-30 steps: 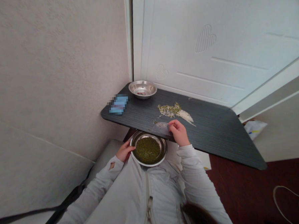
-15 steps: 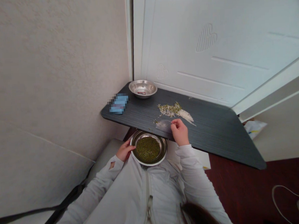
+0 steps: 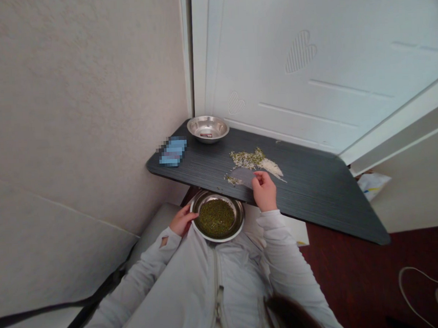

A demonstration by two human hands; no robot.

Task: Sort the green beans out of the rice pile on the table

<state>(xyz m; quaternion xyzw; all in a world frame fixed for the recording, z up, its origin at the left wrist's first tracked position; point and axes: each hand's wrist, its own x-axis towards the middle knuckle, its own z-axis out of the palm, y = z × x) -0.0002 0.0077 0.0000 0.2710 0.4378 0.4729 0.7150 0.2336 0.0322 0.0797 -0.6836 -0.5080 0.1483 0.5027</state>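
Observation:
My left hand [image 3: 183, 220] grips the left rim of a metal bowl [image 3: 240, 226] held just below the table's front edge. Inside the bowl lie many small green beans [image 3: 216, 218], which look like mung beans. Over the tabletop, my right hand [image 3: 264, 191] pinches a thin, translucent plastic sheet [image 3: 242, 177]. A few green and white grains [image 3: 233, 181] lie at the sheet's left edge. Just beyond it spreads a mixed pile of green beans and white grains [image 3: 247, 159], with a whiter rice-like patch [image 3: 271, 168] at its right.
A second metal bowl [image 3: 208, 130] with a small reddish label inside stands at the back left of the dark table [image 3: 316, 193]. A blurred blue object [image 3: 173, 151] lies near the left end. A white door [image 3: 273, 83] borders the back, a wall [image 3: 83, 93] the left.
My right hand has shifted the plastic sheet slightly away from the front edge, and a small cluster of grains now shows at its left. My left hand stays on the bowl.

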